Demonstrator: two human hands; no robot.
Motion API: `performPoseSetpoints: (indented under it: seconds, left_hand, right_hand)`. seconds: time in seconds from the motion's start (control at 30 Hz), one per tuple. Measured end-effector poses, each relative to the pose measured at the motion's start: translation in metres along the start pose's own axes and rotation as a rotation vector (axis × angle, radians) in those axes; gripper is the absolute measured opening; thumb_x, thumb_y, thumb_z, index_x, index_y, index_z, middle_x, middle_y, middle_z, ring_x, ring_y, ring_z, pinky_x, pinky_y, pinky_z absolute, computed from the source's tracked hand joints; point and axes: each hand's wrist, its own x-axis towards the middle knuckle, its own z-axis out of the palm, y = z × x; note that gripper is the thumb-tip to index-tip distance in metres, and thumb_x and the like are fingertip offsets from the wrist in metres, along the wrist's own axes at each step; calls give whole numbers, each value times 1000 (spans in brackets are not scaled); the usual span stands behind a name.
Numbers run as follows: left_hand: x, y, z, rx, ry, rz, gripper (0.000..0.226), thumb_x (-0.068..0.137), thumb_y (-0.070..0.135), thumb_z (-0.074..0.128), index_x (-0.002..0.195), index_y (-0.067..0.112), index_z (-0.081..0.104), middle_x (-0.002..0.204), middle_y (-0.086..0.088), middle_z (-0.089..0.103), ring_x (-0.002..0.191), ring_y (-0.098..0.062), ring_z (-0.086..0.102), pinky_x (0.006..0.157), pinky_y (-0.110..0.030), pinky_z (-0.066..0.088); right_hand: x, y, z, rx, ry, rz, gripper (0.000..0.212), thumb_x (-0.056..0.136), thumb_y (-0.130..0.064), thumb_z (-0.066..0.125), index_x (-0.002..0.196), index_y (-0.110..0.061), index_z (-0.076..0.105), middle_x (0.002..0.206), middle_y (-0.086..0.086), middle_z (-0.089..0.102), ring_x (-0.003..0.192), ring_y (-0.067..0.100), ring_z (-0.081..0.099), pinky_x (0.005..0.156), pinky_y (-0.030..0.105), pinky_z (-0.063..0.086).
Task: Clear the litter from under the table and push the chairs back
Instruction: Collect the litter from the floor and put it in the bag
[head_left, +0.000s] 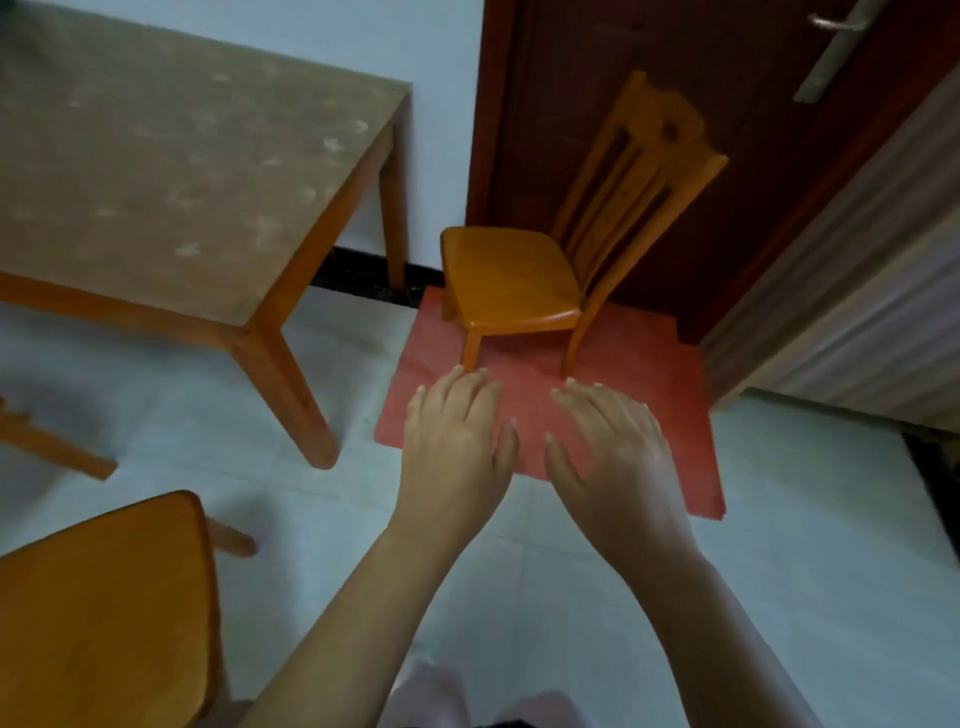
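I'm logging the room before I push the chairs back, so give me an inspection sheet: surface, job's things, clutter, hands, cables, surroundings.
Surface: pale tiled floor.
Job's things: wooden table at upper left; chair on a red mat, apart from the table; second chair at lower left, also pulled out.
Clutter: no litter seen; the tabletop hides most of the floor beneath.
Hands: left hand and right hand open, holding nothing, stretched toward the chair.
Cables: nothing seen.
Surroundings: dark door behind the chair.
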Motion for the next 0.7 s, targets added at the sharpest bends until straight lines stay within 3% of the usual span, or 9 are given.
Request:
performPoseSetpoints:
  seconds: [0.2,0.3,0.53,0.7]
  left_hand:
    - [25,-34,28,151,104,-201,29,77,14,65,104,4,65,107,-13,67,108,-33,59,91,-48,43]
    - [35,-51,47,222,143,-388,32,84,24,52,106,5,65,110,-12,66,109,-32,58,92,-49,44]
    - [60,-57,105,301,250,-852,32,82,15,65,112,4,63,117,-14,63,114,-33,55,98,-46,39]
    - [63,-86,155,302,249,-986,37,84,18,62,118,5,59,124,-14,60,119,-34,51,100,-49,38]
  right_hand:
    - [70,24,53,105,-106,-223,32,75,-15,59,104,-4,66,107,14,67,103,32,61,88,54,47]
    - [111,37,86,159,-181,-386,32,74,-16,61,103,-5,66,107,12,67,102,30,62,88,49,46]
    - [183,74,153,296,-346,-733,30,75,-15,61,103,-4,66,103,11,69,97,29,63,86,45,49]
    - [196,93,221,361,-457,-780,31,75,-14,62,103,-2,66,104,14,68,99,32,62,86,52,49]
